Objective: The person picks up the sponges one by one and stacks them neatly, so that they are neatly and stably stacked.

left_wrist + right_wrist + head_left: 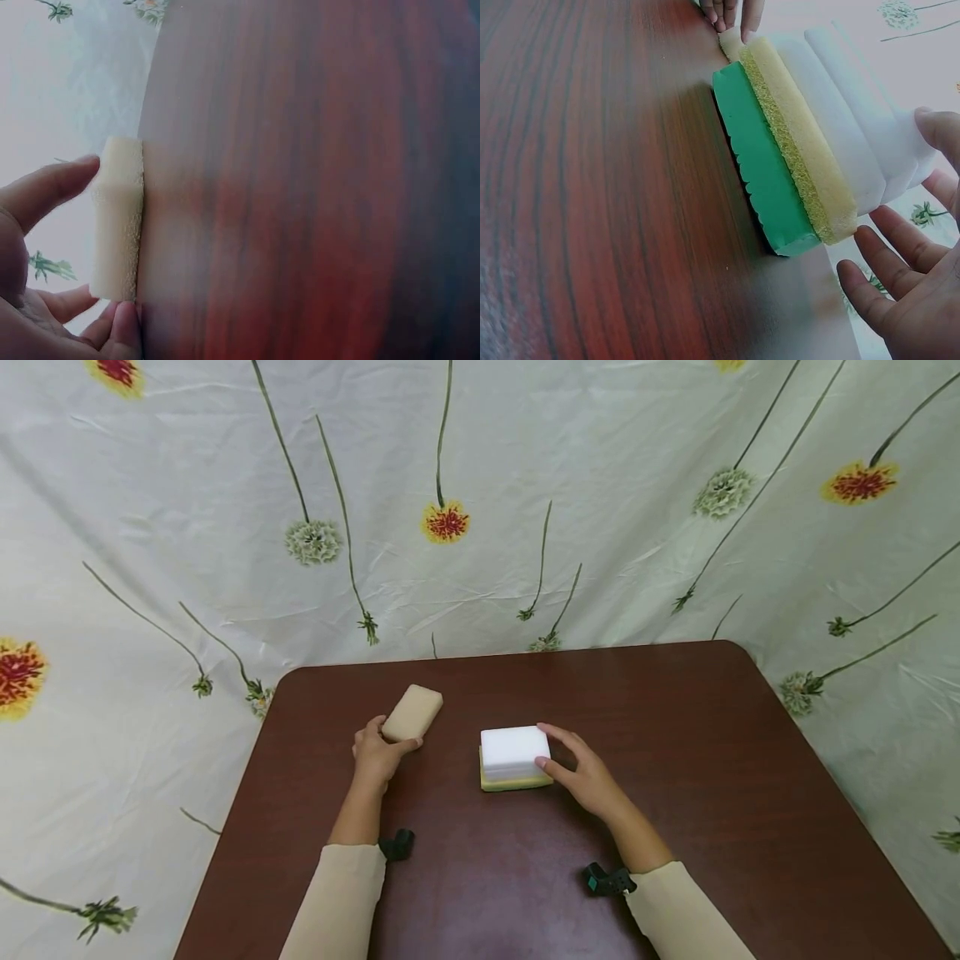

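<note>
A beige sponge (413, 713) lies flat on the table at the left. My left hand (377, 753) grips its near end, thumb on one side and fingers on the other; the left wrist view shows the sponge (120, 217) edge-on. Right of it stands a stack: a green block (761, 161) at the bottom, a yellow sponge (799, 135) over it, and white sponges (514, 750) on top. My right hand (588, 777) pinches the topmost white sponge at its right end between thumb and index finger, the other fingers spread beside the stack. From the head, the green block is hidden.
The dark red-brown wooden table (675, 727) has rounded far corners. Behind and beside it hangs a pale cloth (510, 443) printed with flowers. A dark wrist camera (397, 844) is worn on the left wrist, another camera (607, 880) on the right.
</note>
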`<action>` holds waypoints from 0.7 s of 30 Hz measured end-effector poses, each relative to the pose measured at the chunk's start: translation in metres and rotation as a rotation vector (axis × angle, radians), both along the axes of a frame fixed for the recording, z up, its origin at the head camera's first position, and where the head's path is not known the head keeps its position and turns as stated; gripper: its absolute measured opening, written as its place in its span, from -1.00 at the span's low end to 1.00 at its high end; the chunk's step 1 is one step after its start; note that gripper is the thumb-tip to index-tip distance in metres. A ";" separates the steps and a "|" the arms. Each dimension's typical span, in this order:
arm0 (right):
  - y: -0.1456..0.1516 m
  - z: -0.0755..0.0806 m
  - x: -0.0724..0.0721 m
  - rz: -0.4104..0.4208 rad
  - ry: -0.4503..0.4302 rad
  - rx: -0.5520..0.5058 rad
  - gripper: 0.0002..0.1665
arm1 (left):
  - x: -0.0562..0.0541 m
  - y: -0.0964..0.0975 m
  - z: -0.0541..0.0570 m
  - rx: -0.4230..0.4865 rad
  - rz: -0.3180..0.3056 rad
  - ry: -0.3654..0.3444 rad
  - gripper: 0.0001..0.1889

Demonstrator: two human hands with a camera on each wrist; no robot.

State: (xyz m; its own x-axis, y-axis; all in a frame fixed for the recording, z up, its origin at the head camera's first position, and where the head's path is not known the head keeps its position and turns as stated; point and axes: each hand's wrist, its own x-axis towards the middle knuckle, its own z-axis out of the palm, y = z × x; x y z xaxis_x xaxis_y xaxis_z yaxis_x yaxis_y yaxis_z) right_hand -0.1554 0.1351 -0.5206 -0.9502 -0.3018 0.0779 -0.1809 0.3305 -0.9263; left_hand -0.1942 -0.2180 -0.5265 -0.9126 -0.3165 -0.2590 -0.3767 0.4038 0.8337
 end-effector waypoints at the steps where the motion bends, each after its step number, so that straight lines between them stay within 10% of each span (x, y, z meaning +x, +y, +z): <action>1: 0.000 0.000 0.000 -0.002 0.001 0.003 -0.32 | 0.000 0.000 0.000 -0.019 -0.005 -0.001 -0.01; 10: 0.001 0.000 0.001 -0.006 0.004 -0.004 -0.36 | -0.002 0.001 -0.002 -0.135 -0.027 -0.016 -0.07; 21: 0.001 0.001 0.002 -0.010 -0.004 0.010 -0.32 | -0.003 -0.004 -0.008 -0.058 0.002 -0.012 -0.17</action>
State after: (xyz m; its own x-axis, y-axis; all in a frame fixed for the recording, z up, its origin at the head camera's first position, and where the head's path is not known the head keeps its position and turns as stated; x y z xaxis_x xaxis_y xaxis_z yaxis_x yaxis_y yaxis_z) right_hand -0.1537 0.1357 -0.5192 -0.9534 -0.2931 0.0709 -0.1737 0.3416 -0.9237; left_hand -0.1972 -0.2220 -0.5345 -0.9090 -0.3329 -0.2508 -0.3871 0.4508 0.8043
